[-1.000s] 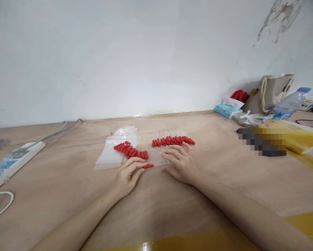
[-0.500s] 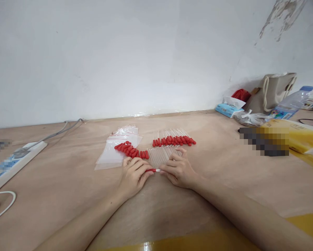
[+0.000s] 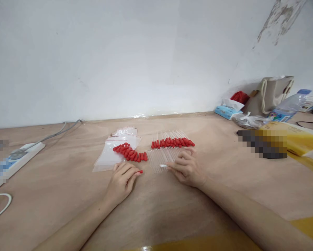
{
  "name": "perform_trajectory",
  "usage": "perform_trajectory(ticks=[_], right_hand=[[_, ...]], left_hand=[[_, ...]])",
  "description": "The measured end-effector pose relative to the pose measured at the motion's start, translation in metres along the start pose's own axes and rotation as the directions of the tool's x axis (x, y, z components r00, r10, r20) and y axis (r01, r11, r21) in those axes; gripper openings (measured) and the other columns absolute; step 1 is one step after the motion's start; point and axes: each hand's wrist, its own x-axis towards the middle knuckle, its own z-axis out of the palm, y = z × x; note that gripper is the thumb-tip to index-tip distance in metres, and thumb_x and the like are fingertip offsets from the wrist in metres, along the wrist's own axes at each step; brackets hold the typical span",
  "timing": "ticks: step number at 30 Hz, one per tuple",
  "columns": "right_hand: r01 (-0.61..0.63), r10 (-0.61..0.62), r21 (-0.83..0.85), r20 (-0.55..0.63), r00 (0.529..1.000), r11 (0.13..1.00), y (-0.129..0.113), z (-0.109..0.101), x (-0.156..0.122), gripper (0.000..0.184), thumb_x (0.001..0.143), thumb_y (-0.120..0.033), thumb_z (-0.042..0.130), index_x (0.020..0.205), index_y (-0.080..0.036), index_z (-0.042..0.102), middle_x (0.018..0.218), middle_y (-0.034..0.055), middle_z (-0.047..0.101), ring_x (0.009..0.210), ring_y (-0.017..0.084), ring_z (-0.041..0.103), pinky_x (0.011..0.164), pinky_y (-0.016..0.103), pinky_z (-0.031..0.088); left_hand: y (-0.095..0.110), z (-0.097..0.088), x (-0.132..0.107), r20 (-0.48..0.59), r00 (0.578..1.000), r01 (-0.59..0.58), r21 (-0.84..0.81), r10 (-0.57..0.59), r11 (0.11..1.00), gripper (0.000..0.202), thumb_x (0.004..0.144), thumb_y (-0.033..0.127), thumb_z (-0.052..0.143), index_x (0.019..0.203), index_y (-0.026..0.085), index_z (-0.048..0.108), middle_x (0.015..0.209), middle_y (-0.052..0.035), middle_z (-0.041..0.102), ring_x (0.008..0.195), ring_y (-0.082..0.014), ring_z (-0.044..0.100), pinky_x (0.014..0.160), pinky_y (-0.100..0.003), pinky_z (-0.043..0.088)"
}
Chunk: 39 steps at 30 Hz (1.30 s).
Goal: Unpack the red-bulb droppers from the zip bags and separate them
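1. The left hand (image 3: 122, 182) has its grip shut on a red cap (image 3: 140, 171), pinched between thumb and fingertips. The hand's heel rests on the tabletop (image 3: 156, 212).
2. The right hand (image 3: 188, 168) has its grip shut on a tube (image 3: 163, 166), held by one end. The free end points left toward the cap, and the two are near each other but apart.
3. The cap is small, bright red and rubbery in look, and only its tip shows past the fingers.
4. The tube is thin and clear with a whitish end, and most of its length is hidden under the fingers.
5. Both are held low over the tabletop, about midway between its left and right edges and on the near side of the piles.
6. Loose caps (image 3: 130, 154) lie in a heap just beyond the left hand, partly on a stack of clear bags (image 3: 106, 159) with red seal lines.
7. Bare tubes (image 3: 158, 158) lie side by side in a flat layer beyond the gap between the hands. The right fingertips are at its right end.
8. Capped tubes (image 3: 172, 142) form a row farther toward the far edge, their red ends in a line and the glass pointing at the wall.
9. A power strip (image 3: 20, 155) lies by the left edge. A tissue pack (image 3: 226, 111), a canvas bag (image 3: 274, 92) and a bottle (image 3: 289, 104) stand at the far right corner.
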Motion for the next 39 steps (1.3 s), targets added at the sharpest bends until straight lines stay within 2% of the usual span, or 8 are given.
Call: perform_trajectory(ticks=[4,7,10,17,21,29,35,39], right_hand=[[-0.263,0.258,-0.078,-0.071,0.964,0.962,0.012,0.000,0.004,0.025,0.082,-0.022,0.048,0.102,-0.025,0.063,0.066,-0.0013,0.059,0.069,0.011,0.049,0.082,0.032,0.027],[-0.348,0.339,-0.115,-0.094,0.936,0.930,0.013,0.005,0.008,0.024,0.081,-0.020,0.047,0.098,-0.021,0.063,0.067,0.0001,0.061,0.070,0.012,0.051,0.079,0.031,0.027],[-0.374,0.362,-0.109,-0.117,0.925,0.921,0.010,0.010,0.011,0.017,0.080,-0.021,0.047,0.086,-0.019,0.063,0.068,0.0007,0.063,0.068,0.013,0.052,0.080,0.031,0.025],[-0.272,0.264,-0.184,-0.067,0.962,0.945,0.006,0.019,0.014,0.016,0.079,-0.019,0.046,0.071,-0.019,0.060,0.063,0.0002,0.062,0.068,0.013,0.048,0.084,0.034,0.022],[-0.225,0.230,-0.185,0.004,0.973,0.957,0.004,0.019,0.012,0.016,0.081,-0.023,0.046,0.075,-0.021,0.062,0.068,-0.0003,0.063,0.071,0.013,0.047,0.088,0.037,0.020],[-0.199,0.211,-0.113,0.112,0.971,0.974,0.002,0.013,0.010,0.027,0.079,-0.045,0.051,0.081,-0.022,0.065,0.080,0.0020,0.062,0.080,0.016,0.047,0.091,0.041,0.018],[-0.300,0.302,-0.081,0.013,0.953,0.951,0.004,0.011,0.006,0.025,0.081,-0.042,0.050,0.078,-0.023,0.066,0.080,0.0021,0.062,0.080,0.015,0.048,0.089,0.037,0.020],[-0.422,0.417,-0.069,-0.080,0.905,0.904,0.012,0.008,0.004,0.024,0.083,-0.037,0.049,0.072,-0.023,0.065,0.072,0.0006,0.061,0.076,0.014,0.048,0.085,0.034,0.021]], left_hand=[[-0.006,0.005,0.002,-0.139,0.988,0.059,-0.092,-0.072,0.994,0.024,0.085,0.019,0.044,0.105,0.021,0.057,0.096,-0.0064,0.055,0.084,-0.0150,0.055,0.074,-0.029,0.046],[-0.012,0.010,0.014,-0.245,0.962,0.111,-0.048,-0.119,0.993,0.030,0.085,0.017,0.042,0.113,0.020,0.053,0.101,-0.0085,0.049,0.088,-0.0160,0.053,0.078,-0.031,0.045],[-0.021,0.011,0.024,-0.278,0.953,0.133,0.034,-0.118,0.991,0.029,0.085,0.018,0.044,0.113,0.019,0.052,0.097,-0.0075,0.053,0.089,-0.0171,0.054,0.079,-0.032,0.044],[-0.026,0.011,0.026,-0.206,0.977,0.126,0.353,-0.055,0.927,0.010,0.081,0.028,0.054,0.086,0.022,0.060,0.085,-0.0028,0.066,0.087,-0.0218,0.055,0.083,-0.042,0.028],[-0.024,0.012,0.025,-0.184,0.982,0.101,0.352,-0.037,0.931,0.012,0.081,0.030,0.054,0.089,0.024,0.062,0.090,-0.0034,0.065,0.090,-0.0216,0.054,0.087,-0.043,0.024],[-0.017,0.008,0.027,-0.170,0.983,0.122,0.350,-0.065,0.929,0.018,0.082,0.033,0.052,0.094,0.024,0.062,0.100,-0.0053,0.061,0.097,-0.0224,0.051,0.088,-0.042,0.024],[-0.011,0.020,0.070,0.009,0.986,0.152,0.361,-0.166,0.920,0.018,0.081,0.036,0.052,0.088,0.023,0.062,0.097,-0.0055,0.060,0.096,-0.0239,0.048,0.085,-0.043,0.024],[-0.010,0.041,0.106,0.118,0.952,0.235,0.306,-0.282,0.922,0.026,0.078,0.046,0.052,0.076,0.022,0.059,0.087,-0.0039,0.062,0.092,-0.0247,0.050,0.081,-0.044,0.026]])
